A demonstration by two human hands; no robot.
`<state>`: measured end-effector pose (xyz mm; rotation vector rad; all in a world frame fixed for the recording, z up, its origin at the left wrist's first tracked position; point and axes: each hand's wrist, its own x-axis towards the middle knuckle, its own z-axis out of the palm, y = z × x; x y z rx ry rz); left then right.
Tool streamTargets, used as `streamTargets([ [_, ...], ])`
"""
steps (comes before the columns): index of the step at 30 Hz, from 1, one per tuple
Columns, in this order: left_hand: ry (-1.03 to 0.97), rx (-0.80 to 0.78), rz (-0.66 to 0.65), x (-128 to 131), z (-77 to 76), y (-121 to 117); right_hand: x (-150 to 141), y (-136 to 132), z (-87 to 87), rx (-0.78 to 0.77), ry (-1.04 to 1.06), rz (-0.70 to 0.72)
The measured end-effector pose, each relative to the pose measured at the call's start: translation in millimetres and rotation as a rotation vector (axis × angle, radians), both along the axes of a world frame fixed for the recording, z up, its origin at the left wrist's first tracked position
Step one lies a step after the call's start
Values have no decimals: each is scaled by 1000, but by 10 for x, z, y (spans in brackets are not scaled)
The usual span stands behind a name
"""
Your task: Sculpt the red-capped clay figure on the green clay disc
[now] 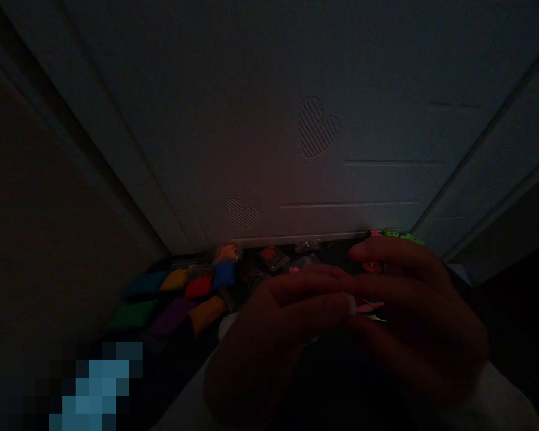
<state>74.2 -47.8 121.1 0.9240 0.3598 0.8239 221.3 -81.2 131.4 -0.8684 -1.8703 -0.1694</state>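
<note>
The scene is very dark. My left hand [273, 335] and my right hand [417, 311] meet in front of me, fingers curled toward each other. Between the fingertips sits a small pale piece [351, 302], pinched where the two hands touch. Which fingers grip it is hard to make out. Just beyond the right fingers lie small pink bits [371, 307] on the dark surface.
Several small coloured packets [197, 287] in orange, red, blue, green and purple lie at the left on the dark surface. Clear wrappers [308, 246] and green and pink bits [402, 236] lie by a pale panel [318, 129] embossed with hearts.
</note>
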Motion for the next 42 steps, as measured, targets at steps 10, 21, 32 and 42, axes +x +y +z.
streamTargets([
  [10, -61, -17, 0, 25, 15, 5, 25, -16, -22, -31, 9, 30],
  [21, 7, -29, -2, 1, 14, 5, 16, -1, -19, -16, 12, 0],
  [32, 96, 52, 26, -17, 0, 44, 21, 17, 8, -2, -10, -20],
  [42, 248, 109, 122, -64, 14, 51, 73, 51, -51, 44, -82, -53],
])
